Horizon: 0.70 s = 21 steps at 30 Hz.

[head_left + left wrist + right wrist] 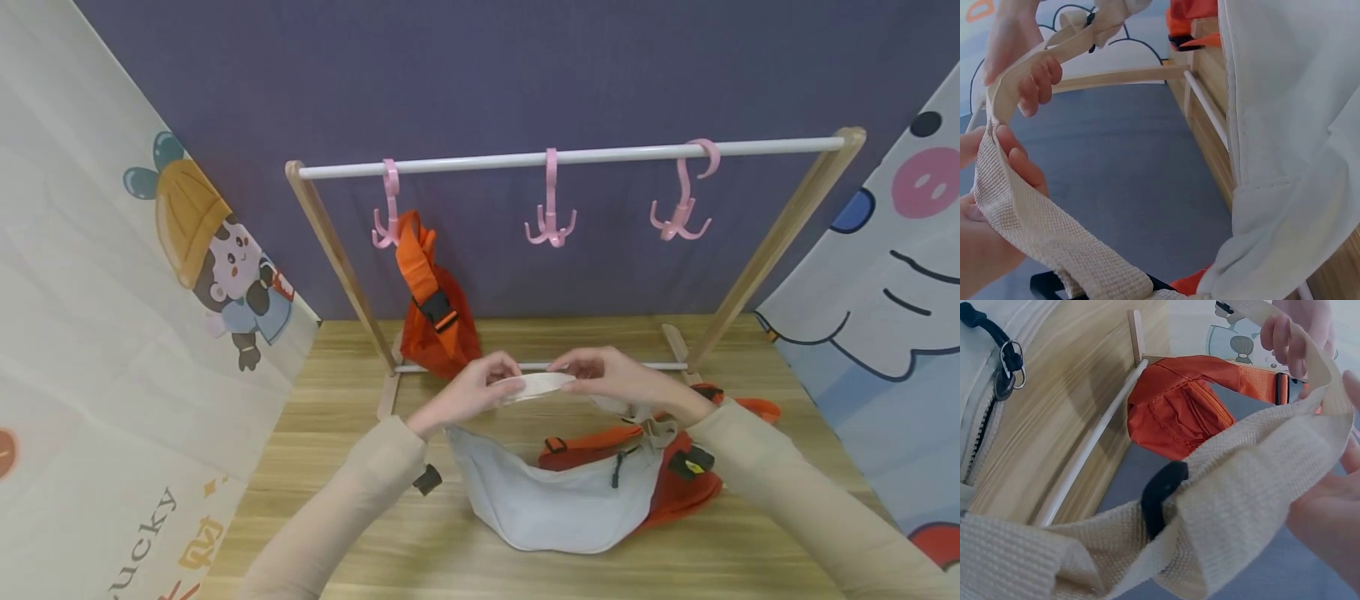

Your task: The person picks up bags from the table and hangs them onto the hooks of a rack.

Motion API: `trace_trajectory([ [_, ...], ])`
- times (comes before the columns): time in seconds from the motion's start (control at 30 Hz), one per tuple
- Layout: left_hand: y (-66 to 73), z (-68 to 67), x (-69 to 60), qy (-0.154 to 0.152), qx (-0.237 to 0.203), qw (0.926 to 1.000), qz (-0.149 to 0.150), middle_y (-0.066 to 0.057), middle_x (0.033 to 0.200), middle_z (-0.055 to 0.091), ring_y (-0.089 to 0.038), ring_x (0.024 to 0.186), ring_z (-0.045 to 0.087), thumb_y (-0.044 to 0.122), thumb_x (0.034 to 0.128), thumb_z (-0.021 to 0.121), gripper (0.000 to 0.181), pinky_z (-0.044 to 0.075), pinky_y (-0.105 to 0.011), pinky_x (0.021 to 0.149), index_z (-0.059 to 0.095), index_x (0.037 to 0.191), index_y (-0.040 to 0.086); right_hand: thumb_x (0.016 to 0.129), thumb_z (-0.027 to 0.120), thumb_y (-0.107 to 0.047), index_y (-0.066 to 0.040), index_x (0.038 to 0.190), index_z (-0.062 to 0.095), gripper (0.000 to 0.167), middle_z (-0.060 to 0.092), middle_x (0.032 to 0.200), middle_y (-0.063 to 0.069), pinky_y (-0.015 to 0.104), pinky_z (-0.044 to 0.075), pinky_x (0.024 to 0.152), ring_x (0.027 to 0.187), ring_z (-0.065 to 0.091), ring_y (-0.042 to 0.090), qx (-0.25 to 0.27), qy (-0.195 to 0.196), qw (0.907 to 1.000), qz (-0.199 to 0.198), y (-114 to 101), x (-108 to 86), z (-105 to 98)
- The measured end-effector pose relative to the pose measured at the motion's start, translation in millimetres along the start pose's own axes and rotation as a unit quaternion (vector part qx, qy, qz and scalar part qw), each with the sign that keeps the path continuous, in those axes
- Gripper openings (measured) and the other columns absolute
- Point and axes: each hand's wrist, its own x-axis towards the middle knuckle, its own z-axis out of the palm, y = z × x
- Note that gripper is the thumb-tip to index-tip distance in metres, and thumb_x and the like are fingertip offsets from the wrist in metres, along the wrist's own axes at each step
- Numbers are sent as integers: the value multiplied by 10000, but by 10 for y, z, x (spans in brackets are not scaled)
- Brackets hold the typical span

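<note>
A white waist bag (562,508) hangs or rests below my hands; its underside's contact with the table cannot be told. Its beige webbing strap (536,384) is stretched between my two hands, with a short section bridging the gap. My left hand (480,387) pinches the strap between thumb and fingers. The right hand (615,375) grips it a little farther along, seen also in the right wrist view, where the strap (1254,469) passes a black slider (1161,497). In the left wrist view the bag's pale body (1291,112) fills the right side.
A rack with a white bar (480,162) carries three pink hooks, including a middle hook (551,225) and a right hook (681,217). An orange waist bag (450,333) hangs from the left hook (386,225). Another red-orange bag (686,496) lies behind the white one on the wooden table (315,467).
</note>
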Motion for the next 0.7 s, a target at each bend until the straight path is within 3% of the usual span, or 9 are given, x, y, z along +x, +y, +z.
trace_trajectory([
  [0.23, 51, -5, -3, 85, 285, 9994, 166, -70, 941, 599, -87, 771, 541, 96, 862, 560, 139, 427, -206, 633, 595, 990, 54, 854, 585, -214, -82, 1168, 577, 341, 592, 1104, 108, 280, 472, 711, 865, 565, 166, 198, 110, 9996, 146, -39, -42, 15],
  [0.4, 73, 7, -13, 62, 582, 9982, 134, -28, 1017, 610, -105, 933, 547, 163, 839, 605, 166, 423, -240, 800, 626, 992, 101, 772, 682, -238, -140, 1157, 594, 407, 583, 1064, 66, 293, 454, 713, 861, 531, 173, -193, 362, 9988, 265, -59, -63, 64],
  [0.57, 87, 23, -24, 123, 960, 9952, 141, 12, 980, 605, -100, 807, 536, 193, 773, 685, 236, 438, -234, 697, 618, 996, 156, 783, 669, -168, -176, 1147, 601, 371, 567, 939, 8, 259, 431, 598, 694, 486, 135, -861, 641, 9941, 146, -95, -87, 114],
  [0.7, 84, 39, -33, 234, 1387, 9888, 495, 21, 959, 590, -88, 764, 528, 132, 743, 707, 262, 444, -221, 648, 603, 983, 146, 823, 601, -75, -146, 1135, 607, 320, 546, 847, -12, 223, 386, 488, 545, 408, 81, -1071, 794, 9910, -125, -129, -110, 133],
])
